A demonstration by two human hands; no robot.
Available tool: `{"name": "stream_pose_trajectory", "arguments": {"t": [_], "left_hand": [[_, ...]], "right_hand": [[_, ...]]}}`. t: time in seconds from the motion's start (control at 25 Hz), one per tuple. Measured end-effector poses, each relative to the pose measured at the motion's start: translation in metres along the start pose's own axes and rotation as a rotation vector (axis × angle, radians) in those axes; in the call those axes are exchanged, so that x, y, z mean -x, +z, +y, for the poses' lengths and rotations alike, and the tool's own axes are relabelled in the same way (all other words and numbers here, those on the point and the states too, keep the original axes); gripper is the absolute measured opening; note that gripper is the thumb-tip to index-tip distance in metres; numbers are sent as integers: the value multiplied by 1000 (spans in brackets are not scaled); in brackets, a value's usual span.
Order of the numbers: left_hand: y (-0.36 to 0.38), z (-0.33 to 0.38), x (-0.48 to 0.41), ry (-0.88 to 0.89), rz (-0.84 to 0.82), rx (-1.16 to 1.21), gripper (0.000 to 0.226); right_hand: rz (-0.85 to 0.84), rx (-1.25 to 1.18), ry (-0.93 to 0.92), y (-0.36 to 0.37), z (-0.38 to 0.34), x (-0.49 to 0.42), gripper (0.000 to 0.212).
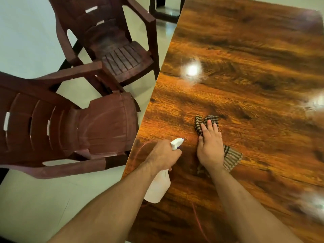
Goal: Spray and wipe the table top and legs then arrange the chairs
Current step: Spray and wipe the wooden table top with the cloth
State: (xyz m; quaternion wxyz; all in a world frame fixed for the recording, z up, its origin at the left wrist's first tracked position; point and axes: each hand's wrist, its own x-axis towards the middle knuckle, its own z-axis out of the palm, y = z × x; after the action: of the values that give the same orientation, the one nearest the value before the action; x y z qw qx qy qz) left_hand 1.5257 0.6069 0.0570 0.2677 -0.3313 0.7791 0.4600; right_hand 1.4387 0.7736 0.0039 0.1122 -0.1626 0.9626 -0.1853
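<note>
A glossy wood-grain table top (245, 85) fills the right side of the view. My left hand (163, 156) grips a white spray bottle (158, 187) by its neck, held over the table's near left edge with the nozzle pointing away from me. Just to its right, my right hand (210, 146) presses flat, fingers straight, on a brown checked cloth (231, 156) lying on the table top. Two maroon plastic chairs stand to the left of the table: a near chair (70, 130) and a far chair (112, 37).
Both chairs stand at an angle close to the table's left edge on the pale tiled floor (26, 41). A dark chair frame (164, 7) shows beyond the table's far left corner. Ceiling lights glare on the table top.
</note>
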Motion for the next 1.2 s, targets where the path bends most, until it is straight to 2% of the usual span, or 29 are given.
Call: {"name": "stream_pose_trajectory", "arguments": {"t": [0.12, 0.2, 0.32, 0.36, 0.4, 0.44, 0.52, 0.56, 0.6, 0.68, 0.72, 0.76, 0.8, 0.84, 0.92, 0.96, 1.0, 1.12, 1.16, 1.2], "left_hand": [[-3, -6, -3, -25, 6, -25, 43], [-6, -12, -1, -30, 24, 8, 37], [-15, -9, 7, -29, 83, 36, 24], [-17, -7, 12, -32, 99, 41, 27], [-18, -7, 16, -35, 105, 58, 32], [-19, -8, 23, -31, 104, 79, 40], [-19, -12, 33, -1, 113, 109, 49], [-21, -14, 36, 13, 127, 109, 45], [-25, -18, 38, 19, 142, 106, 37], [-31, -22, 40, 12, 158, 98, 29], [-33, -25, 40, 14, 153, 93, 30], [-33, -27, 40, 13, 139, 90, 35], [-35, -29, 43, 5, 130, 91, 39], [-35, -31, 43, -2, 125, 84, 44], [-34, -39, 44, -20, 143, 83, 48], [-34, -41, 43, -15, 153, 80, 48], [-35, -42, 42, 2, 168, 69, 45], [-41, -44, 45, 31, 184, 54, 38], [-42, -46, 47, 35, 181, 40, 38], [-44, -47, 50, 31, 179, 32, 38]], "right_hand": [[5, 8, 3, 3, 1, -10, 51], [-48, -4, -75, 4, -14, -4, 52], [-362, 57, -518, 4, -24, 34, 55], [-399, 129, -582, 0, -11, 37, 55], [-355, 190, -549, -3, 1, 30, 56], [-280, 219, -396, -5, 11, 19, 58], [-124, 193, 38, -14, 5, -9, 61], [-136, 181, 95, -10, -15, -12, 62], [-191, 201, -43, -2, -41, -5, 62], [-398, 238, -524, 17, -71, 38, 62], [-498, 249, -696, 15, -67, 61, 61], [-530, 282, -781, 5, -52, 69, 61], [-517, 275, -761, -2, -35, 63, 62], [-455, 289, -638, -4, -21, 50, 63], [-252, 260, -172, -12, -15, 15, 65], [-205, 218, -25, -8, -26, 3, 66], [-228, 219, -43, -1, -43, 3, 66], [-448, 302, -648, 21, -64, 57, 64], [-512, 327, -787, 13, -54, 68, 63], [-512, 340, -835, 3, -37, 62, 63]]}}
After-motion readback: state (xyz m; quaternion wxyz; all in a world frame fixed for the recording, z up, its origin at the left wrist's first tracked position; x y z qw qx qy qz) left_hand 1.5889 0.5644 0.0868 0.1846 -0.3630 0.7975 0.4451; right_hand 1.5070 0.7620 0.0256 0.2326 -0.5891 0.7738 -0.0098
